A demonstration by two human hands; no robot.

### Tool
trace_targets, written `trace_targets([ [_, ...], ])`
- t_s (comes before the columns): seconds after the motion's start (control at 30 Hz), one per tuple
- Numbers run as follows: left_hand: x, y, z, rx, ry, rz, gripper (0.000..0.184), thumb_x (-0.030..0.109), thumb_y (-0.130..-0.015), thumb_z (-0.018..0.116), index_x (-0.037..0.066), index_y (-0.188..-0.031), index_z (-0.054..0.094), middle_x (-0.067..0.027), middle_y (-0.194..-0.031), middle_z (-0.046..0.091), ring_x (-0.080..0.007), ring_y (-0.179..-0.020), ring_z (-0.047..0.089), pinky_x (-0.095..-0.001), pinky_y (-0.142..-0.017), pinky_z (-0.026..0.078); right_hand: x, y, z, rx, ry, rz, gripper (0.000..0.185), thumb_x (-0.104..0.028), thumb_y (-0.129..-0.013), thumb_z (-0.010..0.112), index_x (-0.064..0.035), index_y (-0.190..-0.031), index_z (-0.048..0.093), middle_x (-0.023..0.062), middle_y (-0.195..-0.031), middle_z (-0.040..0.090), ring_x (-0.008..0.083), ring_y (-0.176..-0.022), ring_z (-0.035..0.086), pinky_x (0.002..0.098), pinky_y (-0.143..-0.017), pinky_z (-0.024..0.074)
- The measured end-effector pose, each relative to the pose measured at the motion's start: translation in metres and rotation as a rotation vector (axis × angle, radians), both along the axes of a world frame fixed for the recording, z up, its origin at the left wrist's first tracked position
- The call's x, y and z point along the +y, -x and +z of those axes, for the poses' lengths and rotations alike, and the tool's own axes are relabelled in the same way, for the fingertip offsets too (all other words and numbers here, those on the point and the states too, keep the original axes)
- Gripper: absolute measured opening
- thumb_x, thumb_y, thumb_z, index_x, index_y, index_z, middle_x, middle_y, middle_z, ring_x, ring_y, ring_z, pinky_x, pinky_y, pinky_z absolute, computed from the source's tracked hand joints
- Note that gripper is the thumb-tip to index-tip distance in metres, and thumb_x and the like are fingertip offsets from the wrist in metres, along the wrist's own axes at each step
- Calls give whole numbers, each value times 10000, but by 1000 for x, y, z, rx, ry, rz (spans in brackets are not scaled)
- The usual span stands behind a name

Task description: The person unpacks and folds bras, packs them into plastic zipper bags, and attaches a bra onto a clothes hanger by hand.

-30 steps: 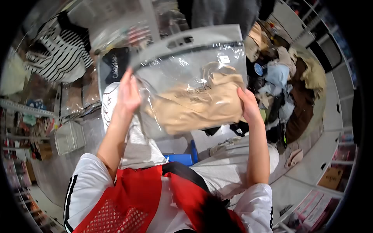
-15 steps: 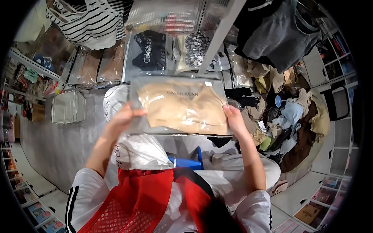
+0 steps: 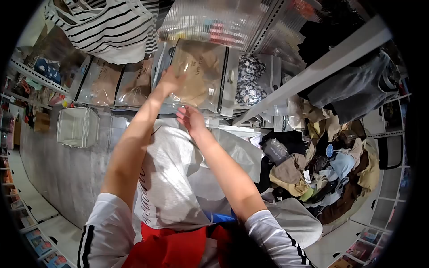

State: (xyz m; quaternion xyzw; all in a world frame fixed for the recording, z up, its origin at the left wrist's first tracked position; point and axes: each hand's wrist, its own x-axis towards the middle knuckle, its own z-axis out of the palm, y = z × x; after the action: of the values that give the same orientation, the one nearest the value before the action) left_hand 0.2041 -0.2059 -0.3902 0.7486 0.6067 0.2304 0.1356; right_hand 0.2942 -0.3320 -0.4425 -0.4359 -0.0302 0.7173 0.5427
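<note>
A clear plastic bag with a folded beige bra [image 3: 196, 71] lies on the shelf row, turned so its dark strip runs along the right side. My left hand [image 3: 169, 84] is at the bag's left edge, fingers stretched out against it. Just below the bag's lower edge is my right hand [image 3: 192, 120], palm turned up, fingers apart and holding nothing. Left of the bag lie bagged brown garments [image 3: 100, 80]; on its right is a bagged floral bra [image 3: 251, 76]. The packets under the beige one are mostly covered.
A slanting white post [image 3: 313, 67] crosses the right side of the shelf. Loose garments [image 3: 321, 165] are heaped at the right. A striped top [image 3: 111, 33] hangs at upper left, a grey top [image 3: 357, 85] at upper right. A white basket [image 3: 78, 127] stands on the floor.
The bagged beige bra has gone from between both hands to the shelf, turned about a quarter and covering the dark packet. Both hands have let go of their side grips and reached forward.
</note>
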Motion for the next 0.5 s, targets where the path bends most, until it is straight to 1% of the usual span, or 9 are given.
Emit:
trace_targets([
  [0.07, 15, 2, -5, 32, 238, 37, 581, 338, -777, 559, -41, -1178, 375, -271, -1165, 440, -395, -1086, 439, -409, -916, 371, 1, -4, -9, -44, 39, -161, 269, -273, -882, 474, -45, -1021, 437, 74, -890, 532, 212, -771, 578, 296, -625, 479],
  [0.1, 22, 0, -12, 30, 234, 80, 572, 331, -771, 574, -48, -1158, 389, -268, -1150, 453, -387, -1075, 453, -401, -901, 384, 5, -10, -11, -70, 49, -240, 278, -277, -873, 496, -48, -1022, 444, 70, -919, 544, 204, -741, 587, 269, -587, 479],
  [0.17, 31, -12, -29, 18, 228, 161, 555, 316, -760, 605, -63, -1117, 417, -261, -1119, 478, -370, -1052, 481, -386, -873, 410, 12, -31, -18, 21, 56, -465, 277, -258, -850, 540, -42, -1012, 476, 64, -890, 555, 186, -713, 574, 286, -539, 459],
  [0.23, 59, -6, -58, -273, 505, 72, 534, 271, -746, 636, -66, -1105, 430, -251, -1109, 493, -332, -1030, 507, -361, -842, 431, 19, -55, -32, 156, 39, -635, 258, -244, -844, 553, -39, -990, 497, 60, -869, 561, 175, -691, 565, 289, -517, 445],
  [0.27, 67, -6, -67, -417, 644, 27, 525, 248, -739, 652, -68, -1099, 436, -246, -1104, 501, -313, -1019, 520, -348, -827, 441, 24, -62, -37, 6, 214, -631, 199, -188, -840, 553, -24, -949, 519, 58, -831, 569, 152, -655, 545, 288, -498, 427],
  [0.37, 51, -27, -24, -769, 761, 8, 395, 90, -775, 620, -52, -1102, 449, -112, -988, 563, -136, -833, 567, -264, -646, 492, 15, -68, -2, -410, 137, -516, 250, -138, -834, 541, 24, -1017, 487, 102, -923, 561, 198, -789, 562, 327, -627, 465],
  [0.4, 55, -30, -30, -770, 631, 0, 371, 91, -780, 615, -43, -1089, 461, -104, -971, 569, -138, -829, 567, -266, -648, 491, 12, -65, 7, -435, 48, -586, 186, -112, -847, 518, 41, -953, 507, 94, -852, 571, 163, -726, 556, 292, -582, 461],
  [0.47, 65, -37, -47, -770, 370, -13, 322, 93, -788, 604, -23, -1064, 485, -89, -938, 581, -142, -821, 567, -269, -651, 490, 4, -67, 26, -587, 64, -566, 145, -111, -855, 508, 31, -883, 513, 74, -791, 561, 136, -657, 531, 272, -568, 450],
  [0.5, 62, -42, -41, -801, 329, -35, 308, 90, -786, 606, -19, -1051, 494, -83, -928, 584, -139, -817, 565, -264, -659, 485, 0, -71, 30, -663, 73, -555, 137, -110, -859, 502, 26, -848, 515, 63, -761, 556, 123, -622, 519, 262, -562, 444],
])
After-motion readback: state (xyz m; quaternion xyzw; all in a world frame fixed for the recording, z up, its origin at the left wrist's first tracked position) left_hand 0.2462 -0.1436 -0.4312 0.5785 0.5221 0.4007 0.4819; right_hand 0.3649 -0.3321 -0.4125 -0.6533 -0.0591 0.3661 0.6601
